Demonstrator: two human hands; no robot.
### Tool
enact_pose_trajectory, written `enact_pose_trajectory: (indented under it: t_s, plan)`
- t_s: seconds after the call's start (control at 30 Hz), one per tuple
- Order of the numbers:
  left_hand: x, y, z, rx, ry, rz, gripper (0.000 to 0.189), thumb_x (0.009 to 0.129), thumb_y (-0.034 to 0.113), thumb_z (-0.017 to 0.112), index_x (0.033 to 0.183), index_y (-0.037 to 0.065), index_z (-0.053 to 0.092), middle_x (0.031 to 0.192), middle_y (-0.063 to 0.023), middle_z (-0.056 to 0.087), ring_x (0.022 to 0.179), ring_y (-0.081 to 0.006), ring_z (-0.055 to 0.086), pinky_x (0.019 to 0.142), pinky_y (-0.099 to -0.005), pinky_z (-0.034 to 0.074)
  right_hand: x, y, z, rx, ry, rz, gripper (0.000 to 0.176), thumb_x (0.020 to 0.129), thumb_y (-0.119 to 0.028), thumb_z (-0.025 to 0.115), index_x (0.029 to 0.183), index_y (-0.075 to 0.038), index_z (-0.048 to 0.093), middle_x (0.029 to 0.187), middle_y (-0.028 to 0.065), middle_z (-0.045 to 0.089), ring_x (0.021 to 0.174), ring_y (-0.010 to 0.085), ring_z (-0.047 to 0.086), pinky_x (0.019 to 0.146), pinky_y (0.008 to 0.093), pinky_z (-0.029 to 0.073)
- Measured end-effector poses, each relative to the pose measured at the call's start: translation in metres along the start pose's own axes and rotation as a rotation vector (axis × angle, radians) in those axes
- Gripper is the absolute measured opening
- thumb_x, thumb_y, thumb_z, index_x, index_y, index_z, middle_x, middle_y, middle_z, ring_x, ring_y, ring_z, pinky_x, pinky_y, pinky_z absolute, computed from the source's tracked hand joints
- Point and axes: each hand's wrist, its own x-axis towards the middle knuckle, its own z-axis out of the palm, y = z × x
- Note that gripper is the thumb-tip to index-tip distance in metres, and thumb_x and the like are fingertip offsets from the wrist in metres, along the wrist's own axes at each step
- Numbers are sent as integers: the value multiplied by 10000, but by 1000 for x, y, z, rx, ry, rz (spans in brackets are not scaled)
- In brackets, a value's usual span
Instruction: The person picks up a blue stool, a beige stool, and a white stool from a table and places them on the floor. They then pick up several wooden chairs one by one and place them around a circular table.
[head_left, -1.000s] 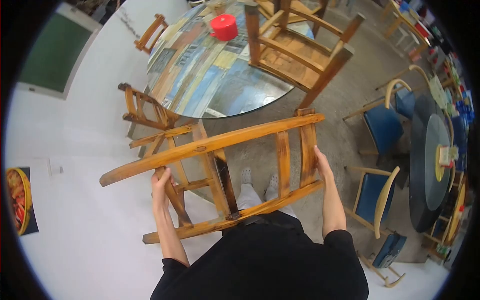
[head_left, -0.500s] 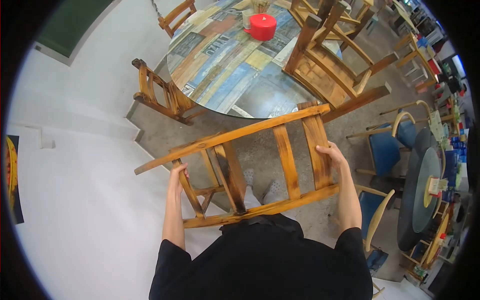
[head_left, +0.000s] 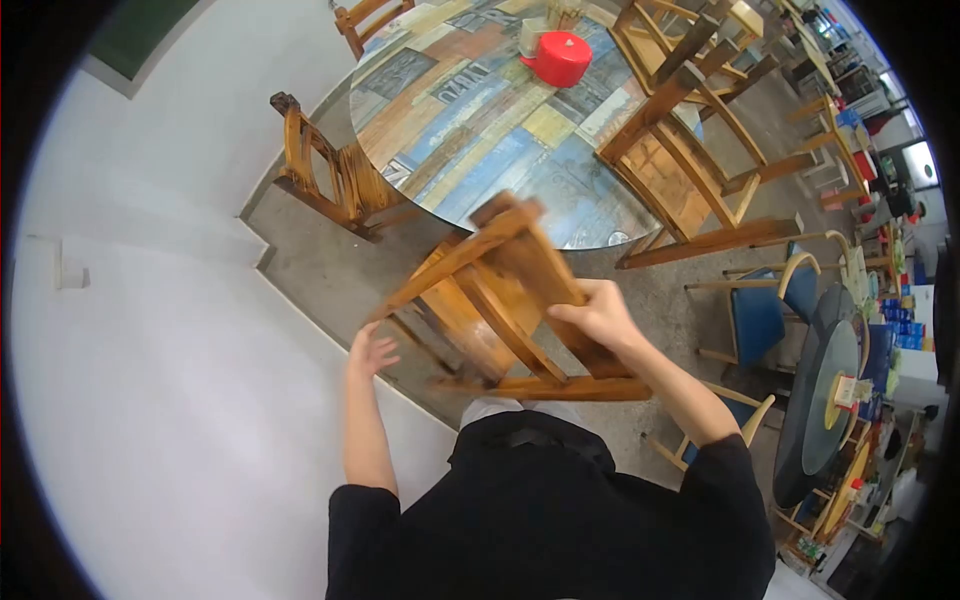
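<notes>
Chairs lie upended on the table, right; near side, off the tabletop, right hand grips a tilted chair, left hand open beside it.

We are finding passable floor beside the wall; held chair and upturned chair are obstructing the table's near edge.
</notes>
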Motion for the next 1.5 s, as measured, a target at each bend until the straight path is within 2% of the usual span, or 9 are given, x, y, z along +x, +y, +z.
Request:
enact_pose_trajectory:
  t_s: [0.13,0.17,0.33,0.73,0.83,0.97,1.07,1.17,1.5]
  plan:
    - [-30,23,71,-152,-327,19,973,918,582,520,1524,-30,67,1521,-344,187,1384,-465,305,1081,-644,276,53,24,65,-333,-19,-93,234,708,-183,694,839,10,698,714,260,634,694,373,664,676,425,516]
    - [-31,30,87,-179,-355,16,999,903,608,528,1522,-32,75,1520,-341,187,1392,-463,286,1081,-649,270,60,36,78,-415,-55,-65,243,741,-173,721,853,41,695,716,220,667,652,292,671,646,402,514]
    - [-26,41,134,-244,-387,-52,1100,809,688,613,1505,-27,150,1512,-322,188,1416,-482,192,1084,-668,234,64,87,111,-640,-44,-114,190,729,-158,664,836,-4,686,802,266,657,782,438,646,743,513,509]
    - [18,-58,153,-316,-203,-140,375,816,165,652,1137,16,526,1222,-184,544,1204,-369,482,1078,-563,340,21,163,89,-648,-292,-15,286,774,-161,674,1026,-26,693,909,249,678,903,406,656,800,486,518]
    - [16,-69,150,-337,-160,-175,320,818,105,611,1102,-10,520,1191,-201,545,1174,-373,499,1083,-569,341,0,156,53,-332,-118,-30,316,784,-192,644,1058,-43,689,881,248,681,914,384,664,819,471,520]
    - [6,-73,154,-295,-171,-216,402,765,118,683,1123,16,533,1204,-158,532,1159,-334,471,1075,-537,326,-53,227,-5,-806,553,112,535,804,-284,697,1238,9,585,1174,242,633,966,395,647,851,482,518]
    - [-3,-74,157,-179,-77,-161,331,755,90,680,1053,37,546,1096,-133,562,1051,-306,517,1082,-507,311,-81,233,-19,301,394,1063,551,862,-271,659,1301,13,488,1217,248,578,995,399,625,811,523,542]
    - [-8,-68,161,-107,5,-139,292,746,91,668,1011,34,559,1091,-136,568,1092,-309,511,1085,-521,305,-92,258,-1,1177,363,913,490,883,-225,630,1281,-7,446,1175,247,545,1030,384,602,788,519,576]
    - [13,3,171,-145,-261,-59,305,720,142,668,983,30,563,1148,-197,571,1185,-364,479,1152,-576,148,-32,235,0,1241,537,728,421,843,-180,655,1157,35,474,1148,245,514,989,358,581,742,410,614]
